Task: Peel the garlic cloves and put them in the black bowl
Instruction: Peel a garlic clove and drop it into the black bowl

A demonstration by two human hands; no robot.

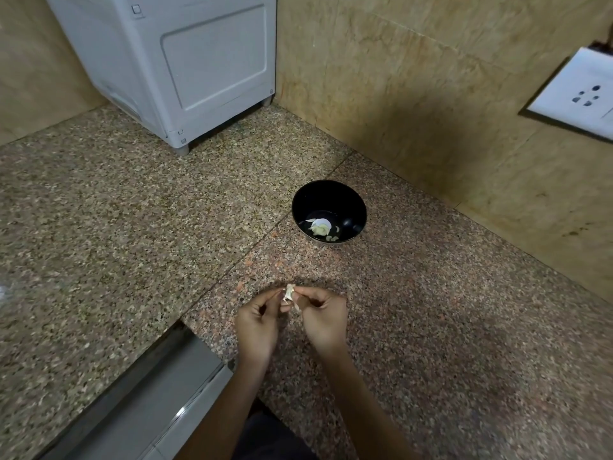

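Both hands, left hand [257, 322] and right hand [323, 318], pinch one garlic clove [289, 293] above the table [431, 310], well short of the black bowl [351, 197]. Tiny, light, papery skin; I'd pick at the loose tip.

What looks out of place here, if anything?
In the black bowl, a thin white flake, seemingly papery skin, lies among the peeled cloves. Nothing else stands out; the left hand and right hand pinch a garlic clove above the counter.
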